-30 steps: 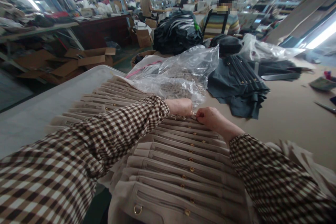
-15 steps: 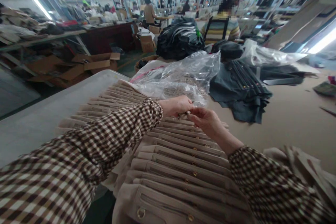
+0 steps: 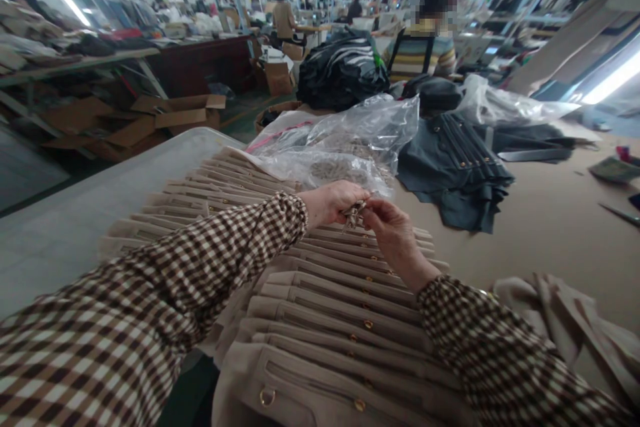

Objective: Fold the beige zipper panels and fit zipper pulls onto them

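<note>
A fanned row of beige bag panels (image 3: 320, 300) with zip strips and gold studs lies across the table in front of me. My left hand (image 3: 331, 202) is closed around a small bunch of metal zipper pulls (image 3: 354, 213), held a little above the far panels. My right hand (image 3: 390, 230) meets it from the right, fingertips pinching at the same bunch. Just behind both hands sits a clear plastic bag (image 3: 345, 147) with more small metal parts inside.
A stack of dark grey panels (image 3: 457, 170) lies right of the bag. Another plastic bag (image 3: 500, 103) and black bags (image 3: 343, 70) stand further back, where a person in a striped top (image 3: 423, 47) sits. Loose beige pieces (image 3: 565, 320) lie at the right. Cardboard boxes (image 3: 165, 110) cover the floor at left.
Both hands have lifted off the far beige panel and come together slightly higher; the right hand has turned its fingers up toward the metal bunch in the left hand.
</note>
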A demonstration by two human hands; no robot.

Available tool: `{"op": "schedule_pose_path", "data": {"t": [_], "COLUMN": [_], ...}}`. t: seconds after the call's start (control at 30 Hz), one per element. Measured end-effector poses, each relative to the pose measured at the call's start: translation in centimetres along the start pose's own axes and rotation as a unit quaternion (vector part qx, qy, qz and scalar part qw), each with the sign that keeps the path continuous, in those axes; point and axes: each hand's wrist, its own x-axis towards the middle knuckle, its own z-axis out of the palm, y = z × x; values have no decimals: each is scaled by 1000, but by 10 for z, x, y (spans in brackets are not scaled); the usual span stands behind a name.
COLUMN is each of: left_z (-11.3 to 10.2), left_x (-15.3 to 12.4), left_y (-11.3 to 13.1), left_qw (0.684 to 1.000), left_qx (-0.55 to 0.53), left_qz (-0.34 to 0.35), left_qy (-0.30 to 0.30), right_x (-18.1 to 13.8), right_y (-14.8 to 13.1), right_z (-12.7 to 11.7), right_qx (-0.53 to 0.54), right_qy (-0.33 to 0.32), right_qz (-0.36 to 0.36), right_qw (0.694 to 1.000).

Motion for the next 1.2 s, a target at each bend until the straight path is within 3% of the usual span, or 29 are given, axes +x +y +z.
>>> {"op": "schedule_pose_path", "data": {"t": [0.17,0.37,0.43,0.57,0.73,0.87,1.07,1.13,1.2], "left_z": [1,-4,-9,-16,-15,-14,-11,-11,-12], "left_x": [2,0,-1,-2,-6,-13,-19,-16,-13], "left_y": [-4,-7,-9,-14,-19,-14,-9,-11,-14], "left_qw": [1000,999,999,995,987,973,965,963,958], "left_qx": [-17,-19,-11,22,131,210,247,257,274], "left_qz": [-4,-13,-18,-18,23,39,45,49,57], "left_qy": [-9,-35,-49,-98,-95,-84,-69,-66,-59], "right_x": [-1,5,7,8,9,10,7,7,8], "right_y": [2,-26,-32,-30,-15,-8,-2,-5,-10], "right_z": [4,-12,-23,-38,-38,-39,-40,-39,-40], "right_qx": [5,-31,-126,-360,-253,-230,-161,-203,-313], "right_qy": [4,9,-12,-96,-157,-189,-169,-167,-164], "right_qz": [-21,-5,3,-2,106,98,119,108,58], "right_qw": [1000,999,992,928,949,950,965,959,934]}}
